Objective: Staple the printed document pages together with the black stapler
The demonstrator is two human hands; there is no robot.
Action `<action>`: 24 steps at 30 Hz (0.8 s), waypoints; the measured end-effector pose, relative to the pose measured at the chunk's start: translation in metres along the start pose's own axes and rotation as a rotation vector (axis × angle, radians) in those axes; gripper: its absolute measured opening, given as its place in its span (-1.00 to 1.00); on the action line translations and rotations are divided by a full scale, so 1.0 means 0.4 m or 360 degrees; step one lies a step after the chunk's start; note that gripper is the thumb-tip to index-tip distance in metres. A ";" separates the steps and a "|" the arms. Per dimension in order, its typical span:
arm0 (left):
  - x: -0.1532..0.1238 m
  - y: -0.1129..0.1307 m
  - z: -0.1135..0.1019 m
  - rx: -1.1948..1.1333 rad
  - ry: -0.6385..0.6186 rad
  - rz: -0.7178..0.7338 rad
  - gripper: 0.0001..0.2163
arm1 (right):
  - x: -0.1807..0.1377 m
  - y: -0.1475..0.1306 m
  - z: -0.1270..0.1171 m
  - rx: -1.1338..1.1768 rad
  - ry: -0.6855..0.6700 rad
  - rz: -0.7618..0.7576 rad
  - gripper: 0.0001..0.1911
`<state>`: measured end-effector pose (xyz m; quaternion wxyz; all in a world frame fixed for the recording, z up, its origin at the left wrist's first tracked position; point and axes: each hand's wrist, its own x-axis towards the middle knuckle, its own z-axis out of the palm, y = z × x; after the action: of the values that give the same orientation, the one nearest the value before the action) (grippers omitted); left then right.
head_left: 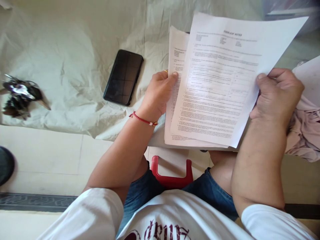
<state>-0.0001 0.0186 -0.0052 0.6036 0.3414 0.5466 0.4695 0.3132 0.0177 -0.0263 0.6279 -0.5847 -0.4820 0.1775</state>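
Note:
Printed sheets of paper are in both my hands above the table's front edge. My left hand pinches the left edge of the rear sheets, its thumb on top. A front sheet, covered in small print with a heading and a table of boxes, overlaps them. Its right edge is gripped by my right hand, thumb on the printed face and fingers curled behind. The top right corner of this sheet flares out to the right. How many sheets lie behind it is hidden.
A black phone lies left of my left hand on the creased pale table cover. A bunch of keys sits farther left. Crumpled pinkish cloth is at the right edge. Below the table stands a red stool between my legs.

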 end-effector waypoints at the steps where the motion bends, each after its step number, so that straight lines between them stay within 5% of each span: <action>1: 0.000 0.001 0.000 -0.0001 0.0000 -0.0007 -0.83 | 0.001 0.000 -0.001 -0.0010 -0.0004 0.0001 -0.85; 24: -0.013 0.016 0.005 0.0027 -0.0044 0.0016 -0.84 | -0.015 -0.029 0.023 0.0073 0.0074 0.0005 -0.83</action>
<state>0.0008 0.0159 0.0028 0.6058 0.3556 0.5405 0.4631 0.2990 0.0154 -0.0195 0.6520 -0.5748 -0.4621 0.1757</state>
